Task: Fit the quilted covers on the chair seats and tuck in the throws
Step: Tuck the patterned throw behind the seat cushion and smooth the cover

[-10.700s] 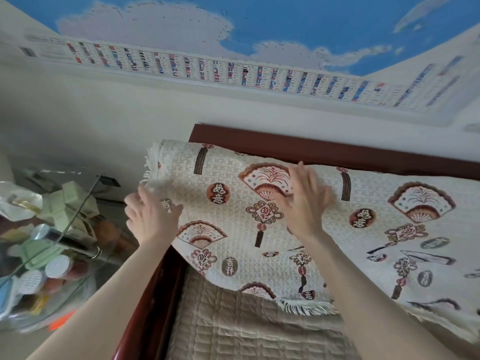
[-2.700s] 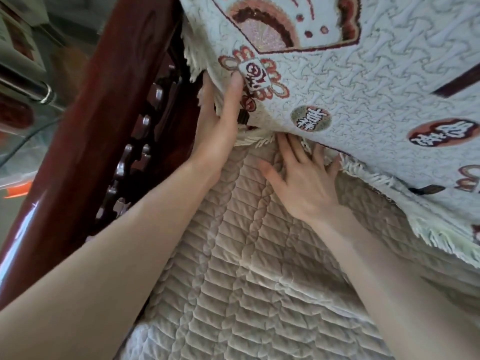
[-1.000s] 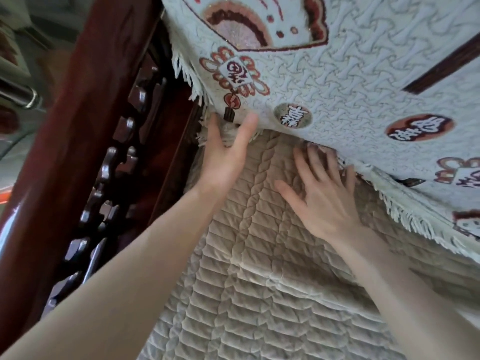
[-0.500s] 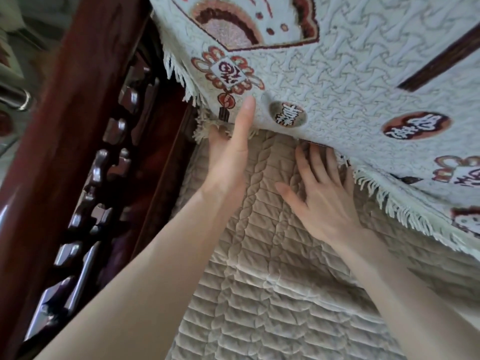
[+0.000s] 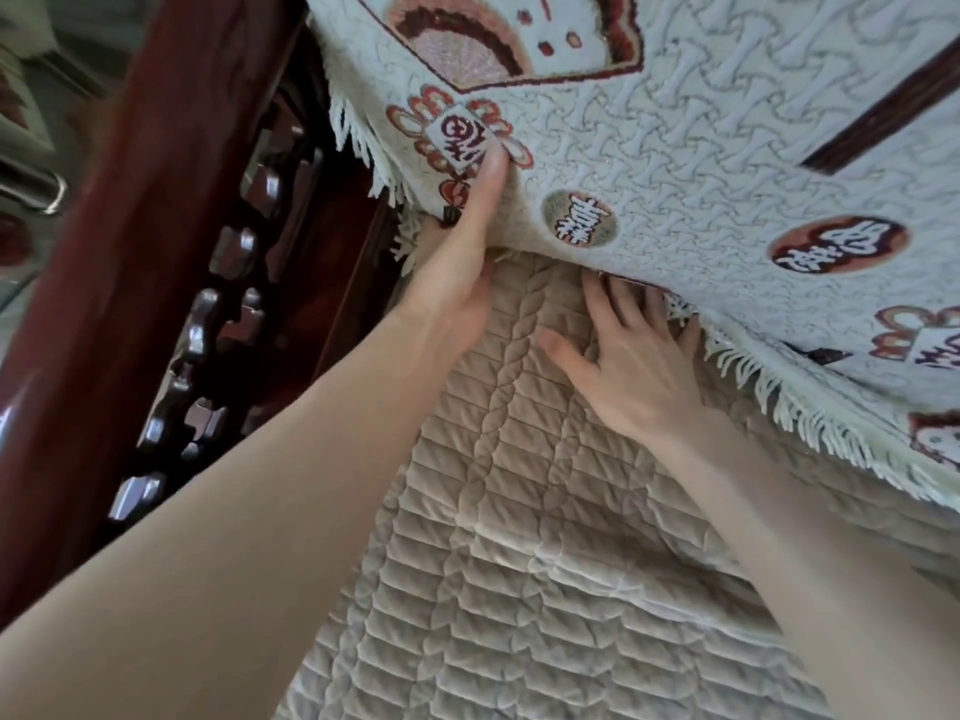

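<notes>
The white patterned throw [image 5: 675, 148], fringed along its edges, hangs down over the chair back. Its lower left corner sits where the back meets the seat. The beige quilted cover [image 5: 519, 537] lies spread on the seat below. My left hand [image 5: 457, 267] holds the throw's lower left corner, thumb lying straight up on the fabric's face and fingers hidden behind the fringe. My right hand [image 5: 634, 366] presses flat on the quilted cover, fingers straight, with the fingertips slipped under the throw's fringed bottom edge.
The dark red wooden armrest [image 5: 156, 252], with its carved openwork panel [image 5: 218, 324], rises close along the left side of the seat. A glass side table [image 5: 26, 148] is partly in view at the far left.
My left hand has slid up and under the throw's corner, with the thumb now higher on the fabric. My right hand has pushed slightly further under the fringe.
</notes>
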The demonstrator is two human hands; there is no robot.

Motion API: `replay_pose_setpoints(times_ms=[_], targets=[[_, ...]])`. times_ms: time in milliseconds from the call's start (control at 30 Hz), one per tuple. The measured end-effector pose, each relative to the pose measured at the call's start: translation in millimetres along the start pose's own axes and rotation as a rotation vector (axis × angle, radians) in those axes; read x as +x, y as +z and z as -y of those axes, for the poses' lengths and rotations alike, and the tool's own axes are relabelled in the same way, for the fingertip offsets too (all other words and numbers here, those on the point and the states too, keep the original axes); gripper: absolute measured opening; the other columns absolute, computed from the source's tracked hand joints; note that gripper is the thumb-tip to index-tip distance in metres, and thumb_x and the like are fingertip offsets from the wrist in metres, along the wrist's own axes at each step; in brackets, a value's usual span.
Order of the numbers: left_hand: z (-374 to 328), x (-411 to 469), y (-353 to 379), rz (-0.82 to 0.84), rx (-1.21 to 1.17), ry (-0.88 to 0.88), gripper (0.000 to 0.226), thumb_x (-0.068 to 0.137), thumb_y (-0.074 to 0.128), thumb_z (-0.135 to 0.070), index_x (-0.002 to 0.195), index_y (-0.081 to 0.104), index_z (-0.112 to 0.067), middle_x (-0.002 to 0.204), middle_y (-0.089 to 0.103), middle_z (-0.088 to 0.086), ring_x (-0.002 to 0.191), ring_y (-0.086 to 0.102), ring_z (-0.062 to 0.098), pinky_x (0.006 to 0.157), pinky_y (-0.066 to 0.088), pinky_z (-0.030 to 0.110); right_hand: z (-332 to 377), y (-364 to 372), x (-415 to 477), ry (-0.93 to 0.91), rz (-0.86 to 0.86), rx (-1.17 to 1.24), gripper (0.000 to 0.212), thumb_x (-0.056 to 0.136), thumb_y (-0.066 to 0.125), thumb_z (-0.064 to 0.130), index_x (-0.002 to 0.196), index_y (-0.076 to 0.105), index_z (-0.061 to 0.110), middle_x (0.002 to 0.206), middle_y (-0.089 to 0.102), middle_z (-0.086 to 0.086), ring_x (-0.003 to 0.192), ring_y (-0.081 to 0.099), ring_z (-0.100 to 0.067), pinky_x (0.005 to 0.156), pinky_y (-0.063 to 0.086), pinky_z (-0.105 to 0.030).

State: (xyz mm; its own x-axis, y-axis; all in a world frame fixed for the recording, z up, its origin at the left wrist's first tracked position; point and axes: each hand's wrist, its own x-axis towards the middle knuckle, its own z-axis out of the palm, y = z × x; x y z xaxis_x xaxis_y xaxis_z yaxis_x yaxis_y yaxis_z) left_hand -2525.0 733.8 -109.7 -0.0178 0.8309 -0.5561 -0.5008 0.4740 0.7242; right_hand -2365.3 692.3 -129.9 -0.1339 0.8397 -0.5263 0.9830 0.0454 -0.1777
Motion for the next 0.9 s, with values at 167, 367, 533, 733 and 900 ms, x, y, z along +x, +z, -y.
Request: replay_pose_setpoints(times_ms=[167,367,533,733,900], targets=[[8,-6,-15,-0.065,0.124,0.078,0.089,0.072,0.076,-0.056,0.144,0.035,-0.022,0.133,0.055,-0.012,0.117,0.055,-0.001,0.101,0.047,0.024,5,-1,-3,-0.013,-0.017,-0.011,0.081,0.09,0.016,0.073,0.155,-0.003,0.028,0.163,0.0,0.001,0.149,-0.003,-0.029,0.115,-0.001,-0.063],[31,-26,-47,-0.078,1.019,0.313,0.072,0.085,0.057,-0.059,0.143,0.041,-0.019,0.149,0.036,0.003,0.139,0.031,0.015,0.116,0.027,0.039,2,-5,-17,-0.09,-0.044,-0.01,0.074,0.092,0.016,0.067,0.153,-0.007,0.034,0.163,-0.004,0.008,0.15,-0.003,-0.023,0.117,0.0,-0.058],[18,2,-58,0.092,1.558,0.318,0.066,0.095,0.025,-0.06,0.151,0.027,-0.026,0.159,0.019,0.006,0.147,0.01,0.027,0.119,0.01,0.049,0,-8,1,-0.053,0.05,-0.018,0.074,0.09,0.014,0.071,0.151,-0.011,0.039,0.163,-0.008,0.007,0.148,-0.003,-0.034,0.115,0.0,-0.062],[15,18,-45,0.161,1.783,0.181,0.064,0.098,0.019,-0.061,0.153,0.013,-0.03,0.161,0.012,0.01,0.147,0.004,0.034,0.118,0.004,0.052,6,-5,16,-0.01,0.056,0.01,0.075,0.09,0.019,0.073,0.151,-0.011,0.041,0.162,-0.009,0.01,0.148,0.0,-0.036,0.115,0.0,-0.063],[26,-12,-55,0.197,1.887,0.492,0.07,0.093,0.013,-0.062,0.152,0.027,-0.028,0.153,0.028,0.018,0.142,0.015,0.049,0.115,0.014,0.059,2,-4,-15,-0.061,-0.053,-0.004,0.074,0.09,0.013,0.07,0.153,-0.007,0.038,0.162,-0.005,0.012,0.149,-0.003,-0.026,0.117,0.0,-0.059]])
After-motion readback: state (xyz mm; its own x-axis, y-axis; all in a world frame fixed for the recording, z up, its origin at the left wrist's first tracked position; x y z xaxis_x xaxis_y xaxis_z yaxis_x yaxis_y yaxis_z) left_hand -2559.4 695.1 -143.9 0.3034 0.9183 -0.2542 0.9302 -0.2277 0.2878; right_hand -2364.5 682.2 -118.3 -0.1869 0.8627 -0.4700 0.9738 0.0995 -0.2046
